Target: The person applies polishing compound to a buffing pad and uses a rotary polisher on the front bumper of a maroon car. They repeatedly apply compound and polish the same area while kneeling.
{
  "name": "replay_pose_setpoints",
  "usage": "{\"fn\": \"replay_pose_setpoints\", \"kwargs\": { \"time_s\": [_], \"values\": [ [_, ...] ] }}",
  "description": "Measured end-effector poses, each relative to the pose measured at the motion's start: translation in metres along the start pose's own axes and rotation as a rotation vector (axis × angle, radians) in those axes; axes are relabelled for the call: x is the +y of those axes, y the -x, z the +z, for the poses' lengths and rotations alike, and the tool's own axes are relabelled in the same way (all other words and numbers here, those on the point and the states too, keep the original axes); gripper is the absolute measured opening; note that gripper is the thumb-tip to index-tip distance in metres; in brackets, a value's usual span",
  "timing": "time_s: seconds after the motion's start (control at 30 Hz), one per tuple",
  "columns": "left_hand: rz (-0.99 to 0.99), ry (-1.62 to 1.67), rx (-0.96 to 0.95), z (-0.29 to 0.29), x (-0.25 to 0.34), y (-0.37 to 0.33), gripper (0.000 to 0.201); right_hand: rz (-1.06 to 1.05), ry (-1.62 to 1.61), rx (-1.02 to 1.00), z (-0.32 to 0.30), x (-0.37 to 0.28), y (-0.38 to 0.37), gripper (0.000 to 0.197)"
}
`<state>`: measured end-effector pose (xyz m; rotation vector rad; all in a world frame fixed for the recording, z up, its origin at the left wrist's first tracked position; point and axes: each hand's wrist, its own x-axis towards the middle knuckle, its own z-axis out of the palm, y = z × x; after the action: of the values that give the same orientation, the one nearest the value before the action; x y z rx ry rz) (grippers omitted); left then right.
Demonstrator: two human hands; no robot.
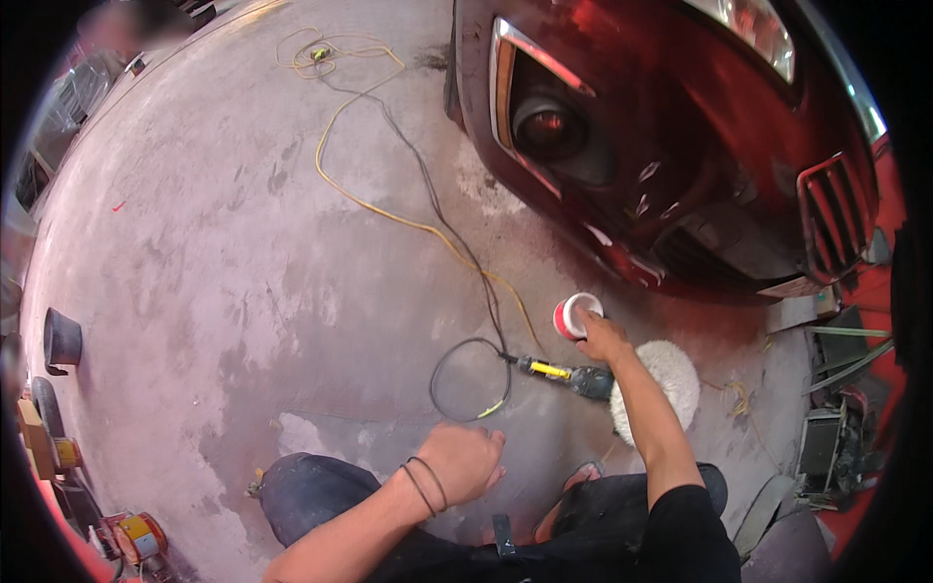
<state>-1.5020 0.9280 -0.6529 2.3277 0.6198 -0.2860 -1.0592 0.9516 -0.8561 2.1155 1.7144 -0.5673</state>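
In the head view, the right hand (604, 338) reaches out over a small, round, red-and-white tub (575, 307), its fingers at the open mouth of the tub. Whether they are clamped on its rim or dip inside, I cannot tell. The left hand (465, 462) is well apart from the tub, nearer the person's body, with two thin dark bands (425, 486) around its wrist. Its fingers curl inward and are partly hidden, so whether they are fully together I cannot tell; nothing shows in them.

Between the two hands, and partly under the right forearm, a polisher (590, 382) lies on the grey floor (243, 291), its round white wool pad (680, 389) to the right of the right fingers and nearer the body. From its handle, a dark cord (428, 180) loops just beyond the left fingers, then runs far ahead, crossing a yellow cable (389, 216). Beyond the right fingers, ahead and to the right, stands the front of a dark red car (632, 209). Far to the left of the left fingers sits a dark tub-shaped container (64, 338)
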Motion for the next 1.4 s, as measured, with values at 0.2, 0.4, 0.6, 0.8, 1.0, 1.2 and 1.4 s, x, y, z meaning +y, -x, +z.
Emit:
{"fn": "replay_pose_setpoints", "kwargs": {
  "time_s": [0.2, 0.4, 0.6, 0.8, 1.0, 1.2, 1.4],
  "values": [
    [0.094, -0.015, -0.074, -0.012, -0.006, -0.044, 0.043, -0.299, -0.132, 0.43, -0.189, -0.077, 0.087, 0.076],
    [0.122, -0.016, -0.064, -0.02, -0.006, -0.086, 0.03, -0.587, 0.214, 0.869, -0.437, -0.172, 0.119, 0.078],
    [0.062, 0.127, 0.075, -0.03, -0.016, -0.076, 0.029, -0.644, 0.489, 0.908, -0.601, -0.23, 0.051, 0.08],
    [0.043, 0.147, 0.11, -0.038, -0.018, -0.052, 0.032, -0.35, 0.822, 0.81, -0.637, -0.259, 0.004, 0.087],
    [0.061, 0.167, 0.155, -0.039, -0.033, -0.045, 0.032, -0.011, 1.072, 0.684, -0.601, -0.283, 0.046, 0.083],
    [0.063, 0.182, 0.165, -0.044, -0.052, -0.041, 0.035, -0.094, 1.424, 0.977, -0.516, -0.243, 0.096, 0.076],
    [0.126, 0.167, 0.138, -0.05, -0.066, -0.032, 0.04, -0.145, 1.055, 0.953, -0.455, -0.227, 0.143, 0.074]
  ]
}}
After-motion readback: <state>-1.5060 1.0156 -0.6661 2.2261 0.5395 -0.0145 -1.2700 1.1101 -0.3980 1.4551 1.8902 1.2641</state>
